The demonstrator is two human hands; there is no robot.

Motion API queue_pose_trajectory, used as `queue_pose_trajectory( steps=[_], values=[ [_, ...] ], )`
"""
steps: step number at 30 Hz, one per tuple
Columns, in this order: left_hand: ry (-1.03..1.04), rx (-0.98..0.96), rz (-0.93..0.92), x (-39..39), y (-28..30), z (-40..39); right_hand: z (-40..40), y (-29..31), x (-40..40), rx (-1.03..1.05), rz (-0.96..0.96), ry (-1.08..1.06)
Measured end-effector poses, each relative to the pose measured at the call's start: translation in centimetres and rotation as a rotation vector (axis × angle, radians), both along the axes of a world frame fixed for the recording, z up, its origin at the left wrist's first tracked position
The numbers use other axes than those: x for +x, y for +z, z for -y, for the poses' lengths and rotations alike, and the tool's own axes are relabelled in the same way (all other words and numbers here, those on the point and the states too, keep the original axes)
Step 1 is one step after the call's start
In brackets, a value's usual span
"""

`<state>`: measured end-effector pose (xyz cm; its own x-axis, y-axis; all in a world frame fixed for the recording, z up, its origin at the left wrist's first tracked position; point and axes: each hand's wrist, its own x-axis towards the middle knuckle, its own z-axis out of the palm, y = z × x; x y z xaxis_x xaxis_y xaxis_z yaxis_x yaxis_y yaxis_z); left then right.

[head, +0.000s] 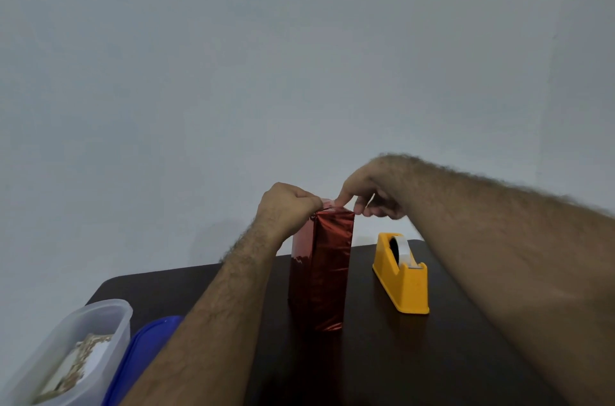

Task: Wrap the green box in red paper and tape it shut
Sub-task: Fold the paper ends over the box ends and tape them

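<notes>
The box, fully covered in shiny red paper (324,269), stands upright on end on the dark table (432,355). No green shows. My left hand (288,209) curls over the box's top left corner and pinches the paper there. My right hand (369,191) reaches over the top from the right, its forefinger pressing down on the top edge, where a bit of clear tape seems to lie. The top face itself is hidden behind my hands.
A yellow tape dispenser (402,276) with a white roll stands just right of the box. At the lower left sit a clear plastic tub (109,322) holding papers and a blue lid (146,342). A plain grey wall rises behind the table.
</notes>
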<state>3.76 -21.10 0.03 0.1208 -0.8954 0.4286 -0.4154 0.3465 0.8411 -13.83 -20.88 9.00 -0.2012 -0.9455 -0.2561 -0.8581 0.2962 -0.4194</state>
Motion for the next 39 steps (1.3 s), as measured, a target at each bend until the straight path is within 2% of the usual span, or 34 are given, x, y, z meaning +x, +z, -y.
queue_pose_trajectory(
  steps=[5,8,11,13,15,17,20,25,29,33,36,39],
  values=[
    [-0.004,-0.013,0.007,-0.3,-0.2,0.1,0.6,-1.9,-1.2,0.101,0.192,-0.078],
    [-0.008,-0.016,0.006,0.1,-0.4,0.3,0.7,-3.1,-1.7,-0.05,0.094,-0.1],
    [-0.012,-0.02,-0.029,0.3,-0.4,0.5,1.5,-3.8,-1.7,-0.231,0.226,-0.038],
    [-0.016,-0.024,-0.029,0.2,-0.4,0.4,1.5,-4.0,-0.9,-0.203,0.314,0.067],
    [-0.018,-0.023,-0.033,0.1,-0.4,0.4,1.4,-4.7,0.1,-0.139,0.275,0.128],
    [-0.027,-0.023,-0.047,0.2,-0.5,0.5,1.3,-5.8,0.4,-0.125,0.271,0.129],
    [-0.053,-0.019,-0.071,0.3,-0.5,0.6,1.1,-6.6,0.3,-0.131,0.381,0.102],
    [-0.051,-0.023,-0.062,0.2,-0.5,0.6,0.5,-6.1,0.3,-0.243,0.392,0.113],
    [-0.068,-0.021,-0.083,0.5,-0.5,0.7,-0.1,-6.3,0.1,-0.145,0.444,0.195],
    [-0.086,-0.026,-0.085,0.4,-0.5,0.3,-0.9,-6.5,0.3,-0.16,0.485,0.142],
    [-0.081,-0.035,-0.078,0.2,-0.6,0.4,-1.6,-6.6,0.9,-0.248,0.518,0.094],
    [-0.11,-0.054,-0.082,0.3,-0.9,0.3,-1.5,-7.5,1.4,-0.328,0.652,-0.01]
  ],
)
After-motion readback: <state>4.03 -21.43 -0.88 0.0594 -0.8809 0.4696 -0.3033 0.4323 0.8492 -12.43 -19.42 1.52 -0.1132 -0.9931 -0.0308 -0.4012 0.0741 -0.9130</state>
